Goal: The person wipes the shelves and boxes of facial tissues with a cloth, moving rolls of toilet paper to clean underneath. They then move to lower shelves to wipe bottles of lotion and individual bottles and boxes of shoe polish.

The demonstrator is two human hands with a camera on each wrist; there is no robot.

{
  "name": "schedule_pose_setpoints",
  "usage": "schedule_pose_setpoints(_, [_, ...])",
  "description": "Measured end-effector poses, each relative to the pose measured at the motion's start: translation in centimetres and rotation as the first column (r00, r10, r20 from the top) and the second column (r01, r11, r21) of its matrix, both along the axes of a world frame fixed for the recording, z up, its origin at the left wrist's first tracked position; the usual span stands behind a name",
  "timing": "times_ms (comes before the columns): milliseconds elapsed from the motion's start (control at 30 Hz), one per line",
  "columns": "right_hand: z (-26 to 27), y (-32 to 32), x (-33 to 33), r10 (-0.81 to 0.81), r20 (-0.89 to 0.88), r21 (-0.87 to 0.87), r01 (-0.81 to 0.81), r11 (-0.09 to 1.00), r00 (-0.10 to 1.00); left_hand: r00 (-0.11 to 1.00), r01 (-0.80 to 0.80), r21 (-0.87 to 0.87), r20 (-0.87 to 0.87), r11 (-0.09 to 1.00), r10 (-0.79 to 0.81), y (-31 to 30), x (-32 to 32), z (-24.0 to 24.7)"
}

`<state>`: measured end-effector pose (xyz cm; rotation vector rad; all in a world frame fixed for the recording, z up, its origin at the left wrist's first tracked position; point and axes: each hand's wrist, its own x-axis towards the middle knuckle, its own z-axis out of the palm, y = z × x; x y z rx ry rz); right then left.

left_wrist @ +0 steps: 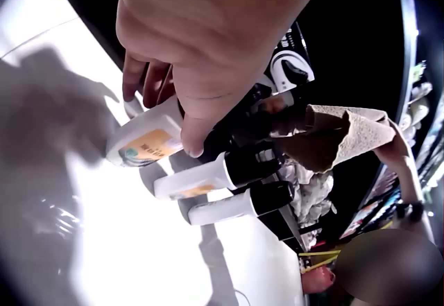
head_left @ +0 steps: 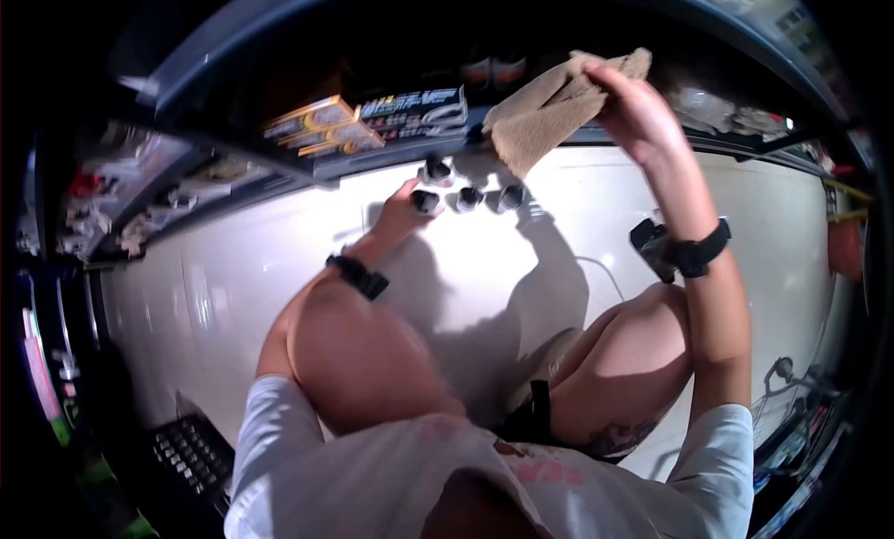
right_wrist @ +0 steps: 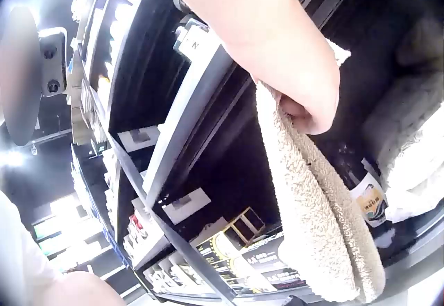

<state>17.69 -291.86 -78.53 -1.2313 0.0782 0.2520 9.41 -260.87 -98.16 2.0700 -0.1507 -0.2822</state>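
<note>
My left hand [head_left: 399,215] grips a white bottle [left_wrist: 149,136] with an orange label, fingers and thumb around its upper part; its cap is hidden in the left wrist view. Beside it on the floor stand other white bottles with black caps, one bottle [left_wrist: 198,181] close by and another bottle [left_wrist: 225,209] further along. A beige cloth [head_left: 549,124], folded over and hanging down, is pinched in my right hand [head_left: 643,120], above and to the right of the bottles. In the right wrist view, the fingers of the right hand [right_wrist: 295,70] are partly hidden behind the cloth [right_wrist: 319,202].
A dark shelf [head_left: 372,159] runs along the front, holding yellow-and-black boxes [head_left: 321,124] and plastic-wrapped goods [head_left: 703,109]. A black crate [head_left: 191,450] is at the lower left. White floor tiles [head_left: 214,269] lie between the shelving and the person's bent knees.
</note>
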Motion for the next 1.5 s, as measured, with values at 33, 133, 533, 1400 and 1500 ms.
schedule_pose_setpoints(33, [0.3,0.1,-0.1,-0.037,0.008,-0.012,0.037,0.999,0.999,0.999,0.026,0.043,-0.045,0.999,-0.025,0.0,0.5,1.4])
schedule_pose_setpoints(133, [1.4,0.2,-0.3,-0.058,0.003,0.063,0.057,0.996,0.998,0.905,0.423,0.32,-0.108,0.848,-0.411,4.8,2.4,4.7])
schedule_pose_setpoints(533, [2.4,0.9,0.1,-0.063,0.027,0.25,0.054,0.967,0.998,0.813,0.333,0.17,0.447,0.927,-0.374,-12.2,7.0,24.9])
schedule_pose_setpoints(1400, [-3.7,1.0,0.3,0.032,0.354,-0.237,0.056,0.97,0.935,0.171,0.098,0.467,0.862,0.879,-0.477,-18.5,8.0,21.6])
schedule_pose_setpoints(1500, [-3.3,0.5,0.7,-0.158,0.091,0.111,0.148,0.983,0.983,0.232,0.191,0.412,0.863,0.891,-0.448,-18.4,7.1,21.8])
